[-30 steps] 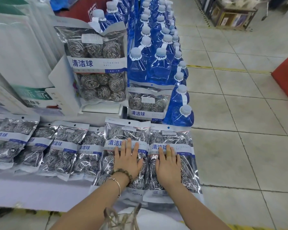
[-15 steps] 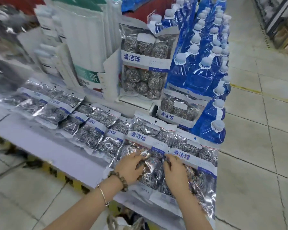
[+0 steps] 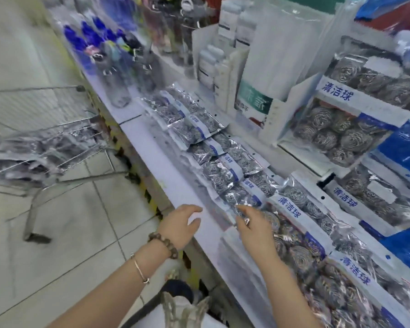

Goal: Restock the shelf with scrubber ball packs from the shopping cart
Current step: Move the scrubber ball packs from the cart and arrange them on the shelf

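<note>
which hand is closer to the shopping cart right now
Left. The left hand is at the front edge of the shelf, with the shopping cart off to its left; the right hand lies farther right, over the scrubber ball packs.

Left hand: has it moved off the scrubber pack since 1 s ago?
Yes. The left hand has left the large scrubber pack it pressed. It is now open over the bare front strip of the shelf, toward the shopping cart.
</note>
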### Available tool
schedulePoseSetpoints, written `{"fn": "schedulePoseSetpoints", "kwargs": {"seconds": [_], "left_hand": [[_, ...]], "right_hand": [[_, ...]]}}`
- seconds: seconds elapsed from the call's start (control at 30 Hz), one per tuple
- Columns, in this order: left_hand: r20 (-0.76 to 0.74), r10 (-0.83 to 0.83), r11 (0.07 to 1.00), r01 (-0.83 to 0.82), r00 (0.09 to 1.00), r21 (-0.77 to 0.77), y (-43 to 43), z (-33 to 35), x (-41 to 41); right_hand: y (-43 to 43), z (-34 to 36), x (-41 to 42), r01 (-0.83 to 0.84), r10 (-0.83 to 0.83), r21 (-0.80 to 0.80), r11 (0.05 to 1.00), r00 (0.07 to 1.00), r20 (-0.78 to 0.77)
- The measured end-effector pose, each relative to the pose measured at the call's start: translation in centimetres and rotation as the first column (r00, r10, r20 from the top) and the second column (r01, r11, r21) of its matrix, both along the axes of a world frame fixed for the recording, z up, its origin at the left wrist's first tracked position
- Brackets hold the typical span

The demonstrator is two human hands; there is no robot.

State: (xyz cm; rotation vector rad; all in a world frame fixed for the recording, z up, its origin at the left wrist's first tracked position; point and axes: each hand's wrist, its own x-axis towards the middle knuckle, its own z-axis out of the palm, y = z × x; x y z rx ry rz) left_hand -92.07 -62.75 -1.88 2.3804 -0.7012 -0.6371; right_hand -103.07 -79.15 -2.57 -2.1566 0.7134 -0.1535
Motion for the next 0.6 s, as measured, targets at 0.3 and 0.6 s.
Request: {"fn": "schedulePoseSetpoints", "kwargs": {"seconds": [0.3,0.6], "left_hand": [[-0.006,0.312,0.949,-0.311,0.95,-0.042,10.7,0.7,9.4],[-0.04,0.513,0.856,-0.515,0.857,-0.044,24.5,-0.2,18.9]], "right_hand": [[8.1,0.1,12.8,-0.252,0.253,0.012,0.968,0.967,-0.03],[20.8,-0.2,25.9,-0.39,0.396,0.156,0.907,0.918,-0.01]]}}
